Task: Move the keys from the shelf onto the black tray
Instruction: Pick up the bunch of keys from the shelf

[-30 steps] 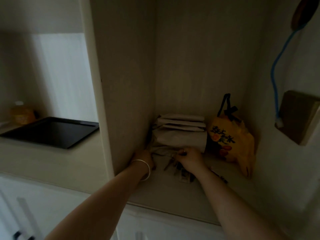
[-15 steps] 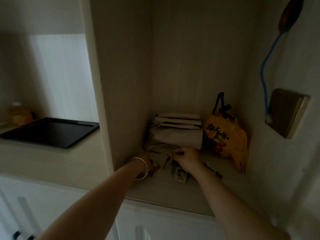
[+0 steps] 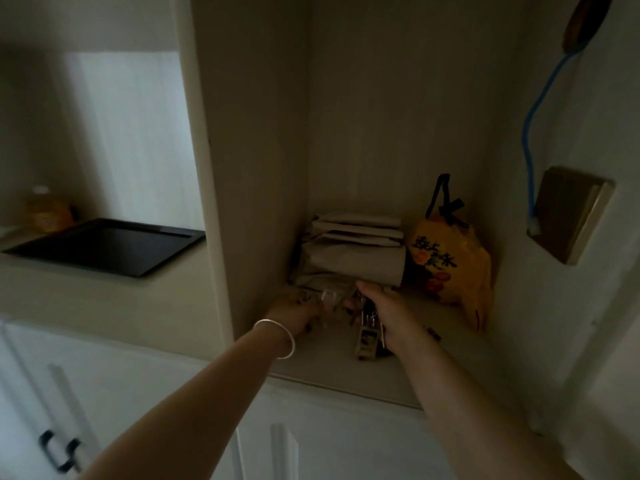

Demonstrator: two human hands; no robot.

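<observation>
The keys (image 3: 367,327), a dim metal bunch with a tag, hang over the shelf (image 3: 346,372); the black tray (image 3: 104,245) lies flat.

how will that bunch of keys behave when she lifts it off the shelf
The keys will probably dangle and swing: a tag hangs loose below the right hand. Being several loose pieces, they may splay or snag on the folded cloth just behind. Likely small and easy to carry in one hand to the black tray.

Dim pale alcove walls (image 3: 398,116); white cabinet doors (image 3: 114,393)
</observation>
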